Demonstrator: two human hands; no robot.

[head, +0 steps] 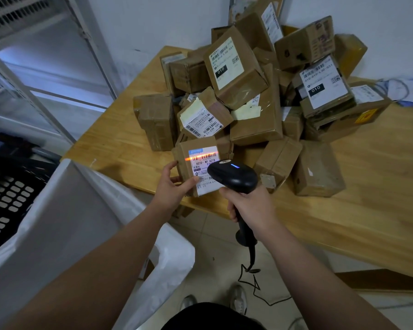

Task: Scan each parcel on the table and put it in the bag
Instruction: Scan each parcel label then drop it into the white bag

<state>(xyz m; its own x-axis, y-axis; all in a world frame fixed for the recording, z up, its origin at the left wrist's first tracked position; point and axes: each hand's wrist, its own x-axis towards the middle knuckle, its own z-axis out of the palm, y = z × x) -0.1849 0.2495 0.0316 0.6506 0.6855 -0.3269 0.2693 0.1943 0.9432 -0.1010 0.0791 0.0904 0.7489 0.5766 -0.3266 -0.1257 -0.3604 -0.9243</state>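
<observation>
My left hand (pixel 171 188) grips a small brown cardboard parcel (pixel 185 160) by its left side, with the thumb on its white label, at the near edge of the wooden table (pixel 367 210). My right hand (pixel 249 206) holds a black corded barcode scanner (pixel 233 177) by its handle, just right of the parcel. An orange scan line crosses the barcode at the top of the label. A heap of taped cardboard parcels (pixel 248 91) fills the table behind. The large white bag (pixel 65 222) stands open at lower left, below the table edge.
A black plastic crate (pixel 7 198) sits left of the bag. A white metal rack (pixel 45 75) stands at the far left. The scanner cable (pixel 253 275) trails down to the tiled floor near my feet. Blue-white papers (pixel 405 89) lie at the table's far right.
</observation>
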